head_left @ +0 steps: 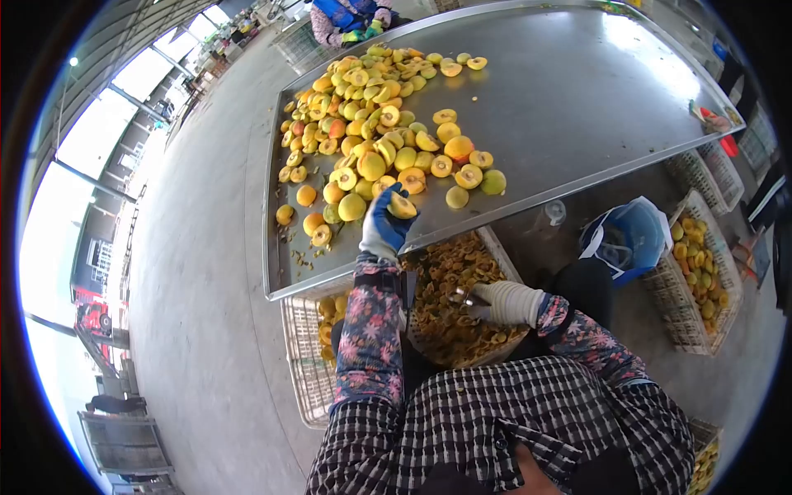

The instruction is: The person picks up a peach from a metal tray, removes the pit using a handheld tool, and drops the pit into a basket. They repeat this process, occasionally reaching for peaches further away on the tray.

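My left hand (383,224), in a blue-and-white glove, is closed around a yellow peach half (402,206) at the near edge of the metal table (544,99). Whole and halved peaches (355,124) lie heaped just beyond it. In a white knitted glove, my right hand (510,304) grips a small shiny metal tool (464,295), whose exact kind I cannot make out. It hovers over a crate (500,252) filled with brownish pits and scraps (450,318).
A second crate (301,355) with peaches stands under the table's near left corner. On the right are a blue bucket (639,239) with a white liner and a crate of peaches (701,276). Across the table, a person's gloved hands (363,33) are visible.
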Motion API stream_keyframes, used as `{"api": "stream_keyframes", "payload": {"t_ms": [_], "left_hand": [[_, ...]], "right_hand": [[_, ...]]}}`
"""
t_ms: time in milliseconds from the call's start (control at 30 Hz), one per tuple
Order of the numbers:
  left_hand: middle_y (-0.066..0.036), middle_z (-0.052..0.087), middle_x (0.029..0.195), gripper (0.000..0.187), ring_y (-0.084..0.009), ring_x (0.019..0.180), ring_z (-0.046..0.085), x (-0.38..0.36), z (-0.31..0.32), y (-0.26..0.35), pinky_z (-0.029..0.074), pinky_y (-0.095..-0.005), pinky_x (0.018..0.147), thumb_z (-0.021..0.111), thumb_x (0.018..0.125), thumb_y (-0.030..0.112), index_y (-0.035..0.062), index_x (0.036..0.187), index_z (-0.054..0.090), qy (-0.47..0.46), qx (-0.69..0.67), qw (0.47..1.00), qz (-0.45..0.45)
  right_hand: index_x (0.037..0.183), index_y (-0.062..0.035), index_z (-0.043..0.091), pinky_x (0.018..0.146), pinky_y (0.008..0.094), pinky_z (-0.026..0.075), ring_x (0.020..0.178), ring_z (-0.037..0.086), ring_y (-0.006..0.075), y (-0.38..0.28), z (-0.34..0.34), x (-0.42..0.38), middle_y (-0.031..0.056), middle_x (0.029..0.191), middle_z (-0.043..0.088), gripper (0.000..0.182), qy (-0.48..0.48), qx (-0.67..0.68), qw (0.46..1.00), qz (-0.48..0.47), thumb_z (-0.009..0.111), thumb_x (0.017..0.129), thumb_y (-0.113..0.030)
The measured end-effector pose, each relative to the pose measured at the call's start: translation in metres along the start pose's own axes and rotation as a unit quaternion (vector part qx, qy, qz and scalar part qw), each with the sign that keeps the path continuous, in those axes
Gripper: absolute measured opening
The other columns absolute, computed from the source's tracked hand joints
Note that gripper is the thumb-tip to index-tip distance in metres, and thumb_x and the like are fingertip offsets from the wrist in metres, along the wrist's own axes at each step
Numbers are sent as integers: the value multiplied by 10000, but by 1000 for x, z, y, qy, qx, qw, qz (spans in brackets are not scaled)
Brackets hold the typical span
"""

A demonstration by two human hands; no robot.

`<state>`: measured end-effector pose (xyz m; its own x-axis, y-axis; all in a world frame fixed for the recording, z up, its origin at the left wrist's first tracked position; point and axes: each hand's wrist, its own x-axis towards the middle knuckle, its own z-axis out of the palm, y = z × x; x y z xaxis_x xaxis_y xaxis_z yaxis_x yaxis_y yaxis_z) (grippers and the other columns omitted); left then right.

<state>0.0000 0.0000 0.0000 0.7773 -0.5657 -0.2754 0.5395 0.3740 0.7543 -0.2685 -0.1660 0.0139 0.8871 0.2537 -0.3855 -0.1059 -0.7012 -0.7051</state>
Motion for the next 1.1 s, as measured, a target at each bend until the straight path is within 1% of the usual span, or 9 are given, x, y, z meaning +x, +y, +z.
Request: {"api": "stream_keyframes", "payload": {"t_ms": [100,200,333,667,767,833,900,967,1100], "left_hand": [[-147,602,1280,448,-326,1013,638,-59,47,-5,530,-551,907,481,943,268,55,1330,555,-112,-218,969,20],[-150,617,1202,466,-333,979,637,-103,52,2,532,-538,896,496,964,388,43,1269,568,-63,-239,968,40],[-151,628,1080,550,-348,941,636,-117,61,-16,539,-523,866,537,944,531,41,1193,566,-21,-237,970,54],[-182,638,1041,634,-349,1027,620,-147,83,-12,501,-517,982,403,992,587,-4,1132,583,-35,-182,981,49],[-173,643,997,526,-297,989,639,-151,83,-12,541,-433,939,439,1029,462,-25,1218,502,-67,-113,986,99],[-168,642,1022,461,-282,978,643,-152,72,-14,547,-400,922,434,1046,394,-28,1223,490,-71,255,921,287],[-162,644,1041,426,-264,960,649,-151,68,-15,550,-371,902,423,1058,357,-29,1225,485,-77,301,903,298],[-153,649,1054,420,-242,936,655,-150,69,-14,551,-347,880,405,1065,350,-29,1226,486,-90,34,985,147],[-144,650,1064,383,-219,988,653,-146,47,-20,544,-311,859,625,968,239,-26,1199,475,-104,275,932,212]], "right_hand": [[1170,-34,538,800,446,498,899,657,393,11,-9,-13,234,966,669,384,124,72,988,-55,613,945,-337],[1138,-19,535,743,464,494,852,647,412,-50,-15,-12,241,910,661,301,224,193,949,-112,581,964,-260],[1131,-12,512,683,493,502,776,645,436,-74,-18,1,239,841,659,316,346,60,923,-157,592,952,-260],[1087,-45,531,644,448,535,736,674,357,-97,-16,-5,162,813,676,288,381,-148,904,-128,630,915,-254],[1093,-42,533,649,438,535,752,676,343,-95,-17,-5,156,858,682,296,376,-164,901,-143,636,907,-247],[1115,-46,530,654,438,534,760,673,349,-94,-20,-5,159,876,681,315,368,-158,904,-148,641,899,-246],[1156,-57,524,656,440,533,766,665,367,-92,-22,-5,164,881,677,351,357,-150,909,-152,647,888,-247],[1153,-54,515,640,442,531,750,661,368,-89,-22,-3,166,869,669,346,335,-188,913,-138,634,886,-237],[1136,-43,494,605,448,527,725,653,374,-76,-21,1,171,852,657,328,285,-259,916,-111,606,886,-224]]}}
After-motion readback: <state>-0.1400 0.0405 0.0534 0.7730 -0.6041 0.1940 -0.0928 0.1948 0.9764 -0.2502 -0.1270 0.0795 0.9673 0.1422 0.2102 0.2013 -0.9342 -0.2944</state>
